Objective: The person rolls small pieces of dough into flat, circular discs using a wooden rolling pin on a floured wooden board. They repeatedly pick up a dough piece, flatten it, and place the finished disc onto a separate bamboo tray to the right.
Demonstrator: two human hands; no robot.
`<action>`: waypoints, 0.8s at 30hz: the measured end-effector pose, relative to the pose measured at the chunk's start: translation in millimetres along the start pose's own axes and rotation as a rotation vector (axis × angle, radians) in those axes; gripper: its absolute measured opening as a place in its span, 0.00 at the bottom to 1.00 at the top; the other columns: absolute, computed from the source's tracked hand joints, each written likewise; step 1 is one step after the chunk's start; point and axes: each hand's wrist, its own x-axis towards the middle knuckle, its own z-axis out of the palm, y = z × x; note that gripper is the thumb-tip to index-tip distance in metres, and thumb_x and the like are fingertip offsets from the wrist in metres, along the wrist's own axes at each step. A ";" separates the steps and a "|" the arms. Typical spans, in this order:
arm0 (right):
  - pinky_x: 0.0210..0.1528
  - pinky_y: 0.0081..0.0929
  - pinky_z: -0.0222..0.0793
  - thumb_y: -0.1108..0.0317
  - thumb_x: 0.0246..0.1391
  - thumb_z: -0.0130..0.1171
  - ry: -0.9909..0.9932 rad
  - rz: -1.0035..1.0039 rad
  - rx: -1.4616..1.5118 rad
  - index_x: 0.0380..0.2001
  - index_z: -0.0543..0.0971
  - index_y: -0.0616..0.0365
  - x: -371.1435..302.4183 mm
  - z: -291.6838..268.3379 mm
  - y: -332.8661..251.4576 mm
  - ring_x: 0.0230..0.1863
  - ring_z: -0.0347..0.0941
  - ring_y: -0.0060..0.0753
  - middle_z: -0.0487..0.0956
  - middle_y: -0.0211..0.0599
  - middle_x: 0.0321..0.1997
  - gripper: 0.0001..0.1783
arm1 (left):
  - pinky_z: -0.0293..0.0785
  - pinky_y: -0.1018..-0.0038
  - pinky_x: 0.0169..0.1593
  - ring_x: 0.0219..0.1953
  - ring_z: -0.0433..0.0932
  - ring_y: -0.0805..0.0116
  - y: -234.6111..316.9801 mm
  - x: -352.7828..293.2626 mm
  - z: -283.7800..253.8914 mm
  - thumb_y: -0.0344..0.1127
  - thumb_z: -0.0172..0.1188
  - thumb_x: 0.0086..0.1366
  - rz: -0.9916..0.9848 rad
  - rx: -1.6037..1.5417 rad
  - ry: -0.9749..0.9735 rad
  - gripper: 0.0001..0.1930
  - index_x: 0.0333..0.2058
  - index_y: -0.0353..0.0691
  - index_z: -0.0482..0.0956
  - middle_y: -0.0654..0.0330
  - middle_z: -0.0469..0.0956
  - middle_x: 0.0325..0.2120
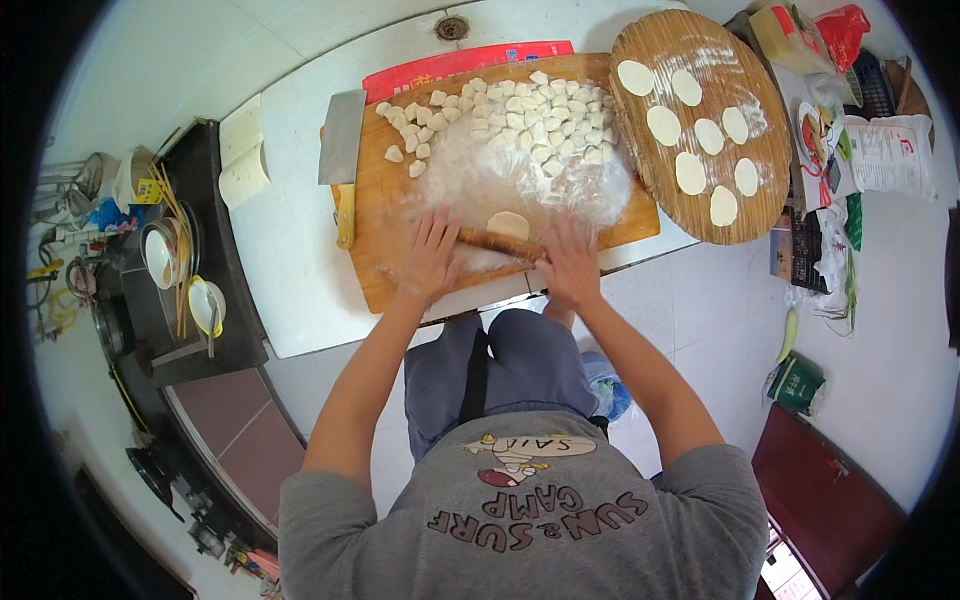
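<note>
A wooden rolling pin (497, 243) lies across the near part of a floured wooden board (385, 275). My left hand (432, 254) rests flat over the pin's left end, fingers stretched forward and apart. Over its right end, my right hand (568, 256) lies with fingers extended and the thumb near the pin. The palms hide both pin ends. Just beyond the pin is a pale round dough wrapper (508, 225), its near edge close to or under the pin. Many small floured dough pieces (545, 115) cover the board's far side, some beneath clear plastic sheeting (600, 190).
A cleaver (343, 140) lies at the board's left edge. To the right, a round wooden board (650, 185) carries several flat wrappers (690, 173) and overlaps the large board's corner. Bowls (206, 305) and chopsticks (183, 260) sit on the dark counter at left. Bags (890, 155) crowd the far right.
</note>
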 end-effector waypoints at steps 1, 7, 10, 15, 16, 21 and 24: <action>0.71 0.59 0.38 0.52 0.56 0.51 -0.001 -0.043 0.003 0.67 0.59 0.54 -1.9 2.6 -0.7 0.72 0.47 0.58 0.55 0.52 0.71 0.38 | 0.44 0.54 0.70 0.70 0.49 0.49 -0.2 -9.0 -2.2 0.50 0.49 0.67 -0.003 -0.010 -0.016 0.34 0.67 0.43 0.55 0.52 0.50 0.69; 0.70 0.59 0.36 0.53 0.59 0.46 0.132 0.061 -0.006 0.69 0.55 0.53 59.1 -4.8 17.3 0.72 0.44 0.58 0.49 0.52 0.73 0.36 | 0.44 0.54 0.70 0.70 0.48 0.48 13.1 53.2 -26.8 0.51 0.50 0.66 -0.109 0.078 0.022 0.35 0.67 0.43 0.54 0.51 0.51 0.69; 0.70 0.60 0.39 0.50 0.57 0.52 0.072 0.006 -0.059 0.68 0.57 0.54 17.2 -2.7 12.4 0.72 0.47 0.57 0.52 0.50 0.73 0.40 | 0.44 0.54 0.70 0.70 0.48 0.48 10.8 19.7 -11.7 0.50 0.49 0.67 -0.065 0.056 0.075 0.34 0.67 0.43 0.55 0.50 0.51 0.69; 0.58 0.50 0.61 0.52 0.51 0.60 -0.075 -0.155 0.041 0.57 0.68 0.56 -2.8 -6.4 12.3 0.57 0.65 0.52 0.67 0.47 0.59 0.33 | 0.47 0.56 0.69 0.69 0.49 0.48 16.4 -1.0 -19.3 0.50 0.50 0.67 -0.097 0.009 0.011 0.33 0.65 0.40 0.59 0.49 0.52 0.68; 0.54 0.48 0.66 0.52 0.50 0.61 -0.091 -0.141 0.071 0.53 0.70 0.56 -2.3 2.7 21.1 0.53 0.70 0.51 0.70 0.46 0.55 0.30 | 0.50 0.56 0.68 0.68 0.52 0.47 20.6 13.5 -25.0 0.50 0.51 0.66 -0.081 0.017 0.046 0.32 0.64 0.39 0.60 0.47 0.55 0.66; 0.41 0.43 0.70 0.61 0.52 0.61 -0.137 0.024 0.230 0.45 0.70 0.58 3.8 -4.5 23.3 0.41 0.72 0.55 0.72 0.49 0.43 0.20 | 0.66 0.57 0.55 0.53 0.69 0.50 51.9 25.6 -18.4 0.45 0.56 0.63 -0.266 -0.080 0.176 0.26 0.55 0.36 0.69 0.48 0.69 0.52; 0.38 0.44 0.69 0.61 0.53 0.60 0.012 0.095 0.321 0.44 0.70 0.60 1.9 -13.7 24.8 0.40 0.71 0.56 0.71 0.50 0.41 0.19 | 0.68 0.57 0.51 0.48 0.71 0.51 89.4 43.0 -17.8 0.39 0.58 0.60 -0.373 -0.074 -0.083 0.22 0.51 0.36 0.71 0.49 0.72 0.47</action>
